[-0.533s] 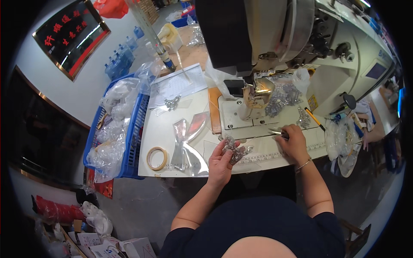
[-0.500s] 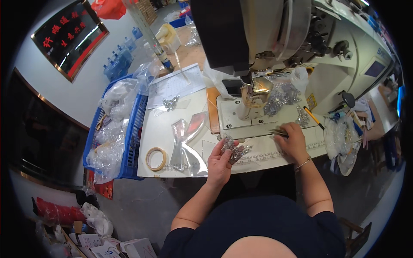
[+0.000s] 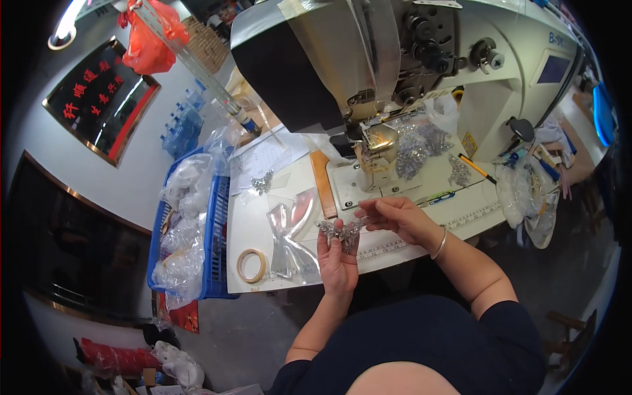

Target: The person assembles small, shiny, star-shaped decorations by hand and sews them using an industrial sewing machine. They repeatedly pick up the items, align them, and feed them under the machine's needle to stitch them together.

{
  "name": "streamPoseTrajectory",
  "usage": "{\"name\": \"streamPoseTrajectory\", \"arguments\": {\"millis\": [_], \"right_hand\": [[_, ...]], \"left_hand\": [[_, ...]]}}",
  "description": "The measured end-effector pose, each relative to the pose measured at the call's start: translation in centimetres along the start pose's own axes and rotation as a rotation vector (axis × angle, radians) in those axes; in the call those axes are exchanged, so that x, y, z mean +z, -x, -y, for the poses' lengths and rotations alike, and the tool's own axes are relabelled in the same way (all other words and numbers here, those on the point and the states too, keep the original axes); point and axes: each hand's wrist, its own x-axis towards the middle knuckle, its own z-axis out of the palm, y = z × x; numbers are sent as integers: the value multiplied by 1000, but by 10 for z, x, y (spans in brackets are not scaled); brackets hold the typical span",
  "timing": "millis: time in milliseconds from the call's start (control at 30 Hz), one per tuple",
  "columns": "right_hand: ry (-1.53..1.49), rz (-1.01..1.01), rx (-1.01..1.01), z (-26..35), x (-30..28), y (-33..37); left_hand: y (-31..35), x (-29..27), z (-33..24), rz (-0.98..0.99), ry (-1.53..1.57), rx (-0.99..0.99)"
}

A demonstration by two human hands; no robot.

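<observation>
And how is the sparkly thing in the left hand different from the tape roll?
The sparkly thing is silver; the tape roll is tan. The sparkly thing spreads like wings; the tape roll is a ring. The left hand holds the sparkly thing, while the tape roll lies flat on the table.

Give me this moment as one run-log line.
left hand: holding silvery butterfly-shaped ornament | right hand: at ornament's right, contact unclear | industrial sewing machine: beyond hands | tape roll: left of left hand

A lamp [image 3: 66, 26] glares far up and left of the fingers [image 3: 388, 209]; a metal guard [image 3: 382, 138] beyond them shines warmly; outer edges bend into black.
</observation>
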Motion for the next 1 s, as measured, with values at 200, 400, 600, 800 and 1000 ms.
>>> {"name": "streamPoseTrajectory", "arguments": {"millis": [200, 400, 600, 800, 1000], "right_hand": [[-23, -16, 21, -2, -1, -4], [-55, -41, 22, -4, -4, -3], [210, -298, -157, -8, -3, -4], [1327, -318, -857, 8, 28, -3], [1041, -26, -304, 17, 45, -21]], "left_hand": [[3, 5, 1, -67, 14, -1], [5, 5, 2, -83, 13, -12], [4, 6, 4, -32, -8, 8], [9, 4, 6, -18, -87, -23], [10, 1, 9, 37, -113, -104]]}}
